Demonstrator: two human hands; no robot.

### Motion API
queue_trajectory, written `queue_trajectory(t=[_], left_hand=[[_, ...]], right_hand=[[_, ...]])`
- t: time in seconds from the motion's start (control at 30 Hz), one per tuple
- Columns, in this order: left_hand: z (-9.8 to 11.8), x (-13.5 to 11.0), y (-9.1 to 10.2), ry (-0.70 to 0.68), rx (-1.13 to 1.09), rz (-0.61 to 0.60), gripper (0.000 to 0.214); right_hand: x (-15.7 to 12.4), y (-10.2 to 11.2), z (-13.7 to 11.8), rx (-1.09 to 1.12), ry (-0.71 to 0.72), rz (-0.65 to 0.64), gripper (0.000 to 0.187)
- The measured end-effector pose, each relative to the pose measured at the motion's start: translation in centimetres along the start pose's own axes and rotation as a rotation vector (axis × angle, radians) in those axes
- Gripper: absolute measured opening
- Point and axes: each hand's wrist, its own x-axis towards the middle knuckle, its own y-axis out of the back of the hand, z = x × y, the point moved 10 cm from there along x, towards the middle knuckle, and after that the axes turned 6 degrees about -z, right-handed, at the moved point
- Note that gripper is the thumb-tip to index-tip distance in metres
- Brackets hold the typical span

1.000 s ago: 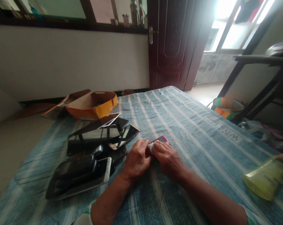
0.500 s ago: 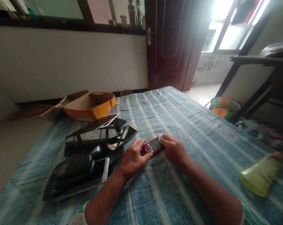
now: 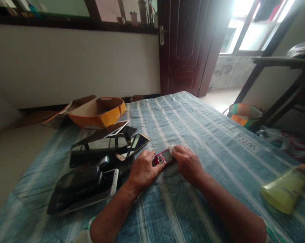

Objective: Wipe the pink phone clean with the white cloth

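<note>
A small pink phone (image 3: 162,157) lies on the blue striped cloth (image 3: 192,128) between my hands. My left hand (image 3: 142,170) grips its near end, fingers curled round it. My right hand (image 3: 186,162) presses a small white wipe (image 3: 171,148) against the phone's far end, fingers closed on the wipe. To the left lies a pile of several dark phones and tablets (image 3: 96,162), close to my left hand.
An open orange cardboard box (image 3: 99,113) sits at the far left of the cloth. A yellow-green bottle (image 3: 283,190) lies on its side at the right. A dark door (image 3: 187,47) and a dark table frame (image 3: 281,91) stand beyond.
My right hand slid from on top of the phone to its far end, uncovering the screen. It then crept slightly back over the phone. My left hand kept its hold.
</note>
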Motion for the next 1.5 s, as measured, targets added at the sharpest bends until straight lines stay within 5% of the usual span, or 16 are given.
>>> queue_trajectory(t=[0.13, 0.53, 0.8, 0.97, 1.17, 1.5], left_hand=[[0.2, -0.3, 0.2, 0.048, 0.049, -0.026, 0.028], [-0.8, -0.1, -0.1, 0.062, -0.188, 0.079, 0.025], [1.0, -1.1, 0.5, -0.098, -0.183, 0.232, 0.024], [2.6, -1.9, 0.6, -0.256, -0.081, 0.326, 0.016], [2.7, -2.1, 0.8, -0.267, -0.107, 0.355, 0.021], [0.9, -1.2, 0.3, -0.058, -0.407, 0.092, 0.012]], right_hand=[[-0.1, 0.3, 1.7, 0.032, -0.099, 0.009, 0.024], [-0.6, 1.2, 1.7, 0.228, -0.014, 0.255, 0.026], [-1.9, 4.6, -2.4, 0.109, 0.240, 0.469, 0.026], [-1.6, 4.4, -4.3, 0.039, 0.316, 0.338, 0.029], [-0.8, 4.4, -0.8, -0.058, 0.091, 0.235, 0.024], [-0.9, 4.2, -0.6, -0.099, 0.067, 0.186, 0.025]])
